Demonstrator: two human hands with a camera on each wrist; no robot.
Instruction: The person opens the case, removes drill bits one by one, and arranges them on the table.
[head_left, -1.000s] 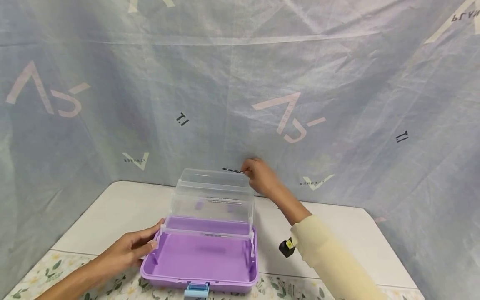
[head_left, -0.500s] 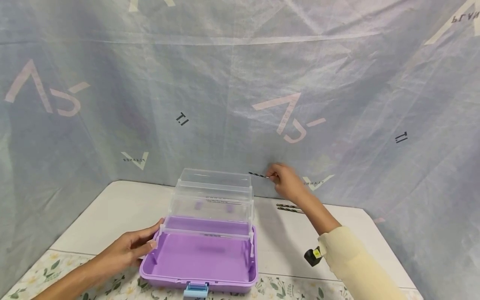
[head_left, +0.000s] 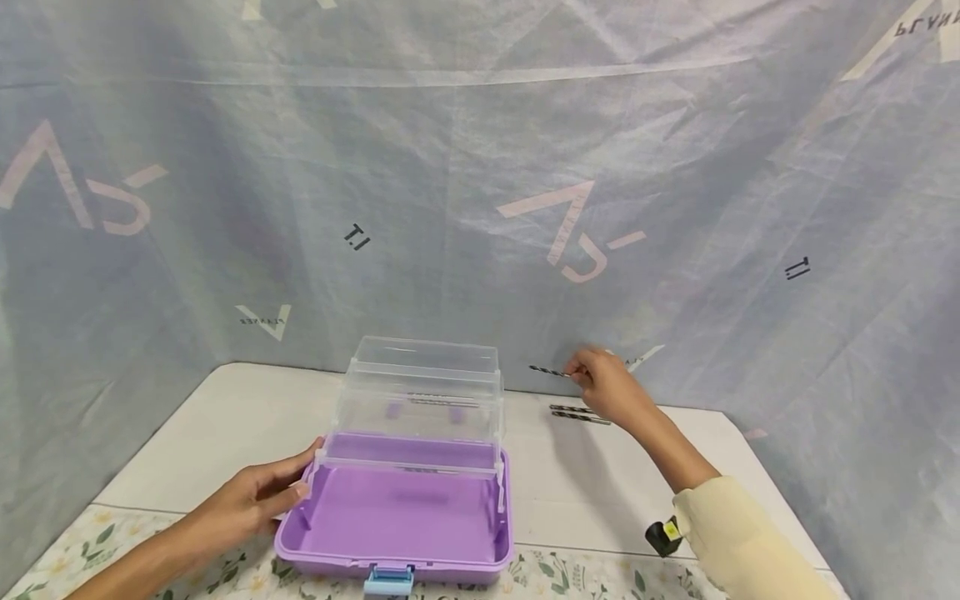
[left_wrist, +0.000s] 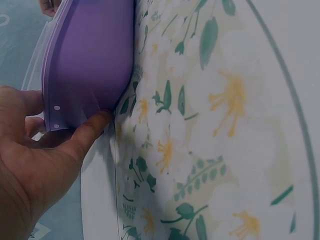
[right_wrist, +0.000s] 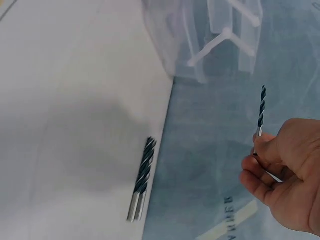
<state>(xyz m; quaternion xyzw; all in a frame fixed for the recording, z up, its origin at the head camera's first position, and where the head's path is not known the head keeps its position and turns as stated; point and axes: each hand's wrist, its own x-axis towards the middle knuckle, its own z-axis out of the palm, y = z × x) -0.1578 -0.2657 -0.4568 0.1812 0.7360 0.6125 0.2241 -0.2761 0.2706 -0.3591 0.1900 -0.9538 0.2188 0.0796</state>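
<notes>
A purple toolbox with a blue latch stands open, its clear stacked trays raised at the back. My left hand grips its left side; in the left wrist view the thumb and fingers hold the purple wall near a corner. To the right, above the table's back edge, my right hand pinches a thin drill bit by its shank, the dark fluted end pointing left. Two thicker drill bits lie side by side on the table below that hand. Slender bits show through a clear tray.
The white table has a floral cloth along its front. A grey printed curtain hangs right behind the back edge. A small black thing with a yellow mark is at the right sleeve.
My right hand has moved right and slightly down, carrying the drill bit away from the clear trays. The two bits on the table have come into view. My left hand keeps its grip.
</notes>
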